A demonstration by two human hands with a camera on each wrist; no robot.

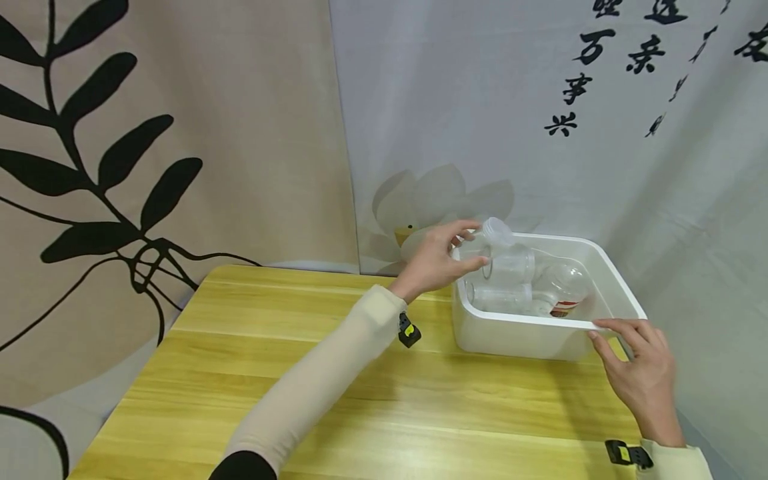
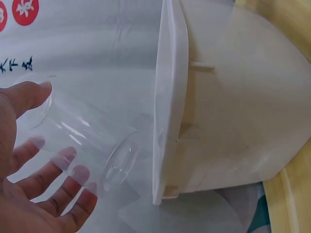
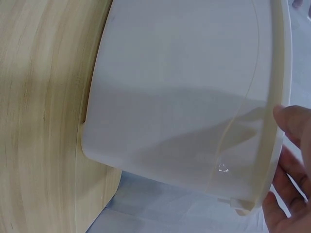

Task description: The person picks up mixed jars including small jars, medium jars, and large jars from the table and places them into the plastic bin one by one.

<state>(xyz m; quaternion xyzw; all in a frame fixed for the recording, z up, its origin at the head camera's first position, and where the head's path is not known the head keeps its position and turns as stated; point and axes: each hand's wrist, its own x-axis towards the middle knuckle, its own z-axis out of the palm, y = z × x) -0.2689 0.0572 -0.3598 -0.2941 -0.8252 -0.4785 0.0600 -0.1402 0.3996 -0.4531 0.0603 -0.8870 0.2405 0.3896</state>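
My left hand [image 1: 437, 260] is over the left part of a white plastic bin [image 1: 522, 338]. Between its thumb and fingers it holds a clear cylindrical plastic container [image 2: 85, 131]; the fingertips show through the transparent wall. Its round end [image 1: 497, 231] rises above the bin's back rim in the head view. Inside the bin lie more clear containers, among them a clear cylinder [image 1: 499, 298] and a clear bottle [image 1: 563, 287] with a red and white label. My right hand [image 1: 642, 363] grips the bin's rim at the front right corner, thumb outside, as the right wrist view [image 3: 294, 160] shows.
The bin stands at the back right of a wooden table [image 1: 360, 373], close to a hanging white cloth [image 1: 456, 100] with black writing. A beige cloth with a black leaf pattern [image 1: 135, 150] hangs behind the table's left side.
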